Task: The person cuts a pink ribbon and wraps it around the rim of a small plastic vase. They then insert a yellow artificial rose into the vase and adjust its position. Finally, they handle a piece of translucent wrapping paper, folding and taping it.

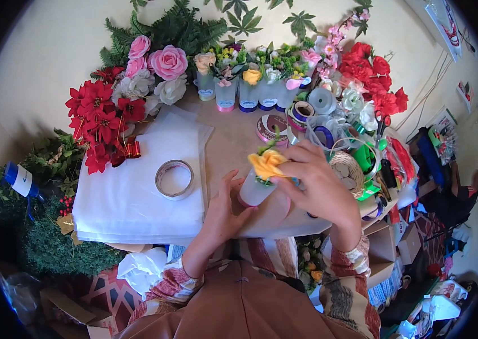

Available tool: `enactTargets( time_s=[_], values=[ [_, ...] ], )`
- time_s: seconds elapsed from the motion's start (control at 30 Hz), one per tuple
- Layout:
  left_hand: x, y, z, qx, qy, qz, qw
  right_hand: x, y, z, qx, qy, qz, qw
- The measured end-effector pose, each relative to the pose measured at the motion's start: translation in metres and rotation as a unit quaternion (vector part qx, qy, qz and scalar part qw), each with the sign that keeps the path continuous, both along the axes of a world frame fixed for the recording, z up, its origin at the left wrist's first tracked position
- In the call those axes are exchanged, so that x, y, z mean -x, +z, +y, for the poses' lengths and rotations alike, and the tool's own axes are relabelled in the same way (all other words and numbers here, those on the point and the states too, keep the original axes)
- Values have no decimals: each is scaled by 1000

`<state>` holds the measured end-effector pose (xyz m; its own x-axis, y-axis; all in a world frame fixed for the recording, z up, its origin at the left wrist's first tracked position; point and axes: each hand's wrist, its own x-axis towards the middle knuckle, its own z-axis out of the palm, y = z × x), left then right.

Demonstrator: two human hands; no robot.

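Head view: my right hand (319, 182) pinches the yellow flower (267, 164) at the mouth of the frosted cup (254, 192), tilted near the bench's (228, 148) front edge. Left hand (223, 212) fingers wide by its base, contact unclear. I'd brace that base, spare the petals.

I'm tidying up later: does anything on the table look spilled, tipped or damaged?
Nothing stands out as spilled or damaged. The cup leans, but the right hand holds its yellow flower and the left hand is at its base, so that looks deliberate.
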<state>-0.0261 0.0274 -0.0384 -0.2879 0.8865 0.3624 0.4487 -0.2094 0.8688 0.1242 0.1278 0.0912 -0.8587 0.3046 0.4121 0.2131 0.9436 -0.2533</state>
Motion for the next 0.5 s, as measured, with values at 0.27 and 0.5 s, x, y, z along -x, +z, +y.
enactTargets(
  time_s=[0.27,0.5],
  values=[
    [-4,-9,4,-3,16,42,999,12,3,-8,-53,9,-78,996],
    [-7,-9,4,-1,32,43,999,4,19,-11,-19,30,21,999]
  ],
)
